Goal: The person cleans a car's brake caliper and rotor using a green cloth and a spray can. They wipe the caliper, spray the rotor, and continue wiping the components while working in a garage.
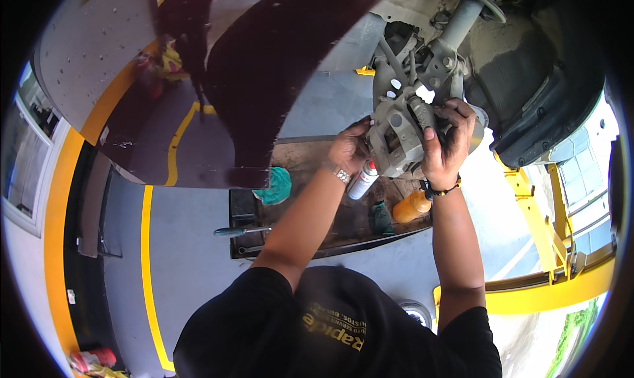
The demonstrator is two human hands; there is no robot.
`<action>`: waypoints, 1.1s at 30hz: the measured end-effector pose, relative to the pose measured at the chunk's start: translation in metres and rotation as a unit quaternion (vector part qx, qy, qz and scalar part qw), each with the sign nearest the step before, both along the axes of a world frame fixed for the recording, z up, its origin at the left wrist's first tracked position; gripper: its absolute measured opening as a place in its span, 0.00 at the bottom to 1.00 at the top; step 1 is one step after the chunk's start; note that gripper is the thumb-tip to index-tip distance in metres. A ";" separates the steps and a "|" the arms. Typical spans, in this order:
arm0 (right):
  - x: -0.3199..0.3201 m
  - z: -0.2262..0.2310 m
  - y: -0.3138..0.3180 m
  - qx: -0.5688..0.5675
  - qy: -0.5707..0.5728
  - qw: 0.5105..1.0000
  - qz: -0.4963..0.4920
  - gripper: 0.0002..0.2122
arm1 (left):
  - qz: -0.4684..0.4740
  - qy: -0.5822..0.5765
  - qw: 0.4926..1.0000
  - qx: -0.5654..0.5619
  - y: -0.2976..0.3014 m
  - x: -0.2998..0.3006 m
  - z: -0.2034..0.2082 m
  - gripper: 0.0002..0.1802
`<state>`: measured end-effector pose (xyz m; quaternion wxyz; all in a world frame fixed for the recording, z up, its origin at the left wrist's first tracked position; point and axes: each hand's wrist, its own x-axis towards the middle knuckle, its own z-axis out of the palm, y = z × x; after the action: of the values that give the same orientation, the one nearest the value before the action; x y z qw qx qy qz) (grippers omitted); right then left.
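A grey, dusty brake caliper (396, 132) sits at the car's wheel hub, between my two hands. My left hand (350, 148) is closed on its left side, the fingertips partly hidden behind the metal. My right hand (450, 140) grips the right side, thumb in front and fingers curled over the top. Above the caliper rises the suspension strut (462, 22). Just below my left hand stands a spray can (362, 184) with a red top. An orange bottle (411, 208) is under my right wrist.
A worn work tray (304, 154) beneath my arms carries a green cloth (274, 186), a dark green rag (381, 218) and a screwdriver (231, 232) jutting past its left edge. Dark red bodywork (257, 107) hangs at upper left. Yellow lift arms (574, 284) stand at right.
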<state>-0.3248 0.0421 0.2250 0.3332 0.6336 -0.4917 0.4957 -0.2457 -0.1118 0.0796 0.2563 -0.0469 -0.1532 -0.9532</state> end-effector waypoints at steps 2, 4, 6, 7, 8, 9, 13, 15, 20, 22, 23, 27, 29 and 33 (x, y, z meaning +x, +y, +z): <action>-0.005 0.000 0.003 0.000 -0.004 1.000 0.024 0.17 | -0.007 0.016 0.999 -0.028 -0.008 0.003 -0.014 0.23; -0.009 -0.008 0.009 -0.009 -0.016 0.999 0.051 0.17 | -0.015 -0.028 0.999 0.023 -0.001 0.009 -0.003 0.23; 0.000 -0.019 0.027 -0.015 0.013 0.999 0.033 0.16 | 0.000 -0.024 1.000 -0.017 -0.006 0.011 0.003 0.27; 0.007 -0.033 0.037 -0.031 0.015 0.998 0.049 0.14 | 0.018 -0.011 0.998 -0.060 -0.015 0.011 -0.002 0.26; 0.015 -0.049 0.053 -0.018 0.006 0.999 0.045 0.13 | 0.038 0.001 0.994 -0.103 -0.023 0.014 -0.009 0.26; 0.017 -0.076 0.067 -0.011 -0.035 0.997 0.065 0.12 | 0.021 -0.030 0.991 -0.129 -0.020 0.018 -0.002 0.22; 0.024 -0.190 0.108 0.188 -0.185 0.963 0.055 0.08 | -0.001 -0.136 0.987 -0.089 -0.022 0.016 0.000 0.15; 0.024 -0.241 0.122 0.272 -0.318 0.905 0.083 0.08 | -0.002 -0.110 0.981 -0.159 -0.033 0.018 -0.004 0.14; 0.024 -0.306 0.154 0.358 -0.432 0.825 0.065 0.06 | -0.012 -0.181 0.975 -0.128 -0.026 0.028 0.024 0.08; 0.021 -0.312 0.158 0.365 -0.451 0.812 0.064 0.06 | -0.007 -0.180 0.976 -0.124 -0.029 0.028 0.014 0.10; 0.021 -0.314 0.159 0.368 -0.449 0.812 0.057 0.06 | -0.019 -0.154 0.981 -0.119 -0.035 0.031 -0.002 0.11; 0.011 -0.310 0.158 0.376 -0.415 0.827 0.049 0.05 | -0.040 -0.100 0.993 -0.056 -0.024 0.027 0.003 0.13; 0.006 -0.311 0.159 0.393 -0.379 0.837 0.036 0.05 | -0.095 -0.005 0.995 0.021 -0.023 0.015 -0.011 0.16; 0.004 -0.301 0.159 0.421 -0.361 0.832 0.027 0.07 | -0.088 0.121 0.988 0.046 -0.021 -0.001 -0.045 0.23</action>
<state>-0.3212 0.2013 -0.0757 -0.1807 0.5013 -0.7208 0.4432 -0.2465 -0.1325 0.0351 0.1902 -0.1631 -0.0724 -0.9654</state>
